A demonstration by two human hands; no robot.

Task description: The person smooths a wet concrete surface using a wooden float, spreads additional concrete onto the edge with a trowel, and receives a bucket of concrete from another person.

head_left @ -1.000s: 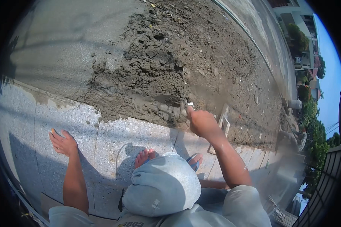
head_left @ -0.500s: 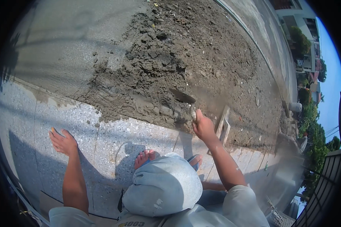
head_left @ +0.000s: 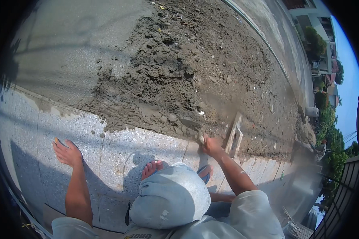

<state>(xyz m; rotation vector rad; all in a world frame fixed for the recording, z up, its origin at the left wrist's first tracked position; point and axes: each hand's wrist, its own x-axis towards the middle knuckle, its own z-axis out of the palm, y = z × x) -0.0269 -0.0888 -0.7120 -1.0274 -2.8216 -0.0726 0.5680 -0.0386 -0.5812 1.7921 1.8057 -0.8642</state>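
Observation:
My right hand (head_left: pixel 211 145) is closed round the handle of a trowel (head_left: pixel 192 124). The trowel's blade points left and lies low at the near edge of the rough wet mortar (head_left: pixel 147 79), close to the paving. My left hand (head_left: pixel 67 152) is off to the left, fingers stretched out and holding nothing, over the speckled stone paving (head_left: pixel 119 147). Whether it touches the paving I cannot tell. Left of the lumpy mortar lies a smooth grey screeded surface (head_left: pixel 75 47).
A wooden float (head_left: pixel 234 135) with a handle lies on the bare soil (head_left: pixel 243 79) to the right of my right hand. My sandalled feet (head_left: pixel 153 169) are on the paving. Far right stand a pale bucket (head_left: pixel 311 112) and a person (head_left: pixel 321 149). A kerb (head_left: pixel 263 38) bounds the soil.
My right hand has drawn the trowel back toward me and slightly left, lowering its blade to the mortar's near edge. My left hand is almost unmoved.

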